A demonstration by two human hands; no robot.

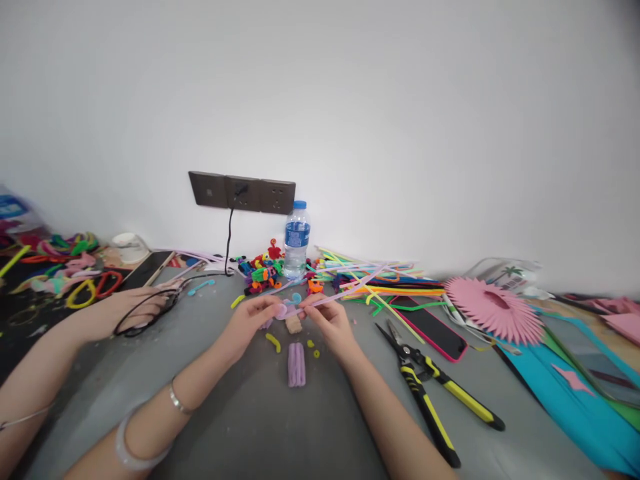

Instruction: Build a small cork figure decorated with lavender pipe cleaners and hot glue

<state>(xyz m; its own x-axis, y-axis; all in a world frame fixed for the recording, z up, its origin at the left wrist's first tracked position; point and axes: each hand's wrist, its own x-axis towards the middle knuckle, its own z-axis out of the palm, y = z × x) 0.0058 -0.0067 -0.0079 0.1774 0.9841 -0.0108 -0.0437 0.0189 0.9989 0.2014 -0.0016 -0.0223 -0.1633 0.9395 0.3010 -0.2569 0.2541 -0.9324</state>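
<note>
A lilac pipe cleaner (350,289) runs between my two hands above the grey table. Its near end is wound into a small flat coil, which my left hand (255,319) pinches between thumb and fingers. Closed on the straight stretch just beside the coil is my right hand (327,321). Below them lies a bundle of purple pipe cleaner lengths (297,365). A yellow-green curved piece (273,343) and tiny yellow-green rings (316,354) surround it. Just behind my fingers sit a blue curl (296,298) and a tan block (293,325), partly hidden.
Yellow-and-black pruning shears (425,380) lie at right, near a red-cased phone (435,330) and a pink pleated paper ring (493,310). A water bottle (297,243) stands by the wall among colourful pipe cleaners (390,280). At left, another person's hand (143,308) rests by a black cable.
</note>
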